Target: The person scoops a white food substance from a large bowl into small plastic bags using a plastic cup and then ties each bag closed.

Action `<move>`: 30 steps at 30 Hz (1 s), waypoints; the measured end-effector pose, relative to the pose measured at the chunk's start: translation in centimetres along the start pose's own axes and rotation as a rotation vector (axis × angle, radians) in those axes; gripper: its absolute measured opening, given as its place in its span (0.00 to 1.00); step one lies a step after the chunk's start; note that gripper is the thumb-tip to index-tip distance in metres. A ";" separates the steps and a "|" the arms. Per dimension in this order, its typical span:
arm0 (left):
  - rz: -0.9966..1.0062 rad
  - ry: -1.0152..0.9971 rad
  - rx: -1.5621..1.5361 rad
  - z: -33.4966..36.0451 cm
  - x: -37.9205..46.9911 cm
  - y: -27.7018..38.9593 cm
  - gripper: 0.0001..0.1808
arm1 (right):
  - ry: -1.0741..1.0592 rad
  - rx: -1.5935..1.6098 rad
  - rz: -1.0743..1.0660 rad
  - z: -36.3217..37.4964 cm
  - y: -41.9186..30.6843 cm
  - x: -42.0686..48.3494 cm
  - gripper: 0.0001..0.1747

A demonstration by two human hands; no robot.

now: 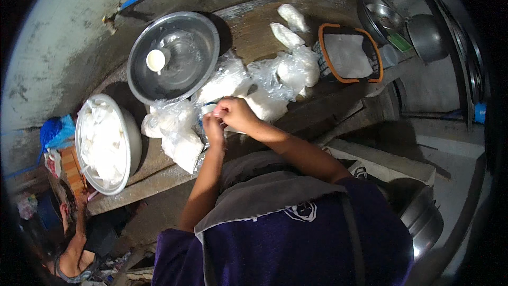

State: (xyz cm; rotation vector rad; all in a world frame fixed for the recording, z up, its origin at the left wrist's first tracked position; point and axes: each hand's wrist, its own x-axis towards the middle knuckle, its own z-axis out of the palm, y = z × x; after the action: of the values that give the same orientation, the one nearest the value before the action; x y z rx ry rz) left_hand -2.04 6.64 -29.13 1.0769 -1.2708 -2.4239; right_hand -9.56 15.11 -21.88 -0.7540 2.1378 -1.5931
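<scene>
Both my hands meet over the counter's front edge, among clear plastic bags of white contents. My left hand (pixel 214 128) has its fingers bent close to the fingertips of my right hand (pixel 234 112); what lies between them is too small to tell. Left of them lie filled plastic bags (pixel 182 147), and more bags (pixel 266 103) lie to the right. Behind, a filled bag (pixel 224 83) rests against a wide metal basin (pixel 186 55) that holds a white cup (pixel 155 60). A white tub (pixel 129 147) at the left is heaped with white filled bags (pixel 102 143).
An orange-rimmed basket (pixel 322 53) stands on the counter at the right, near metal pots (pixel 426 37). Two white bags (pixel 293 16) lie at the back. Another person (pixel 75 246) is at the lower left beside a wooden board (pixel 72 169). A concrete ledge (pixel 385 161) is at the right.
</scene>
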 end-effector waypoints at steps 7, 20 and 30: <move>0.110 -0.065 0.186 -1.9 -0.1 -2.7 0.27 | -0.462 -0.175 0.055 -2.1 -0.8 1.8 0.09; 0.412 0.036 0.361 20.4 -4.3 -1.1 0.13 | 0.149 -0.828 0.757 -40.0 19.2 -0.7 0.18; -0.133 -0.246 -0.016 34.8 -2.4 -2.6 0.13 | -0.115 -0.487 -0.219 -33.9 2.0 -4.3 0.17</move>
State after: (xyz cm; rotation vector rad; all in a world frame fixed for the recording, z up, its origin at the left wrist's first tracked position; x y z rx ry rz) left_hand -23.72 31.43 -17.20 0.9074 -1.2842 -2.7320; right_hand -26.23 43.91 -13.92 -1.2333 2.4509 -1.0873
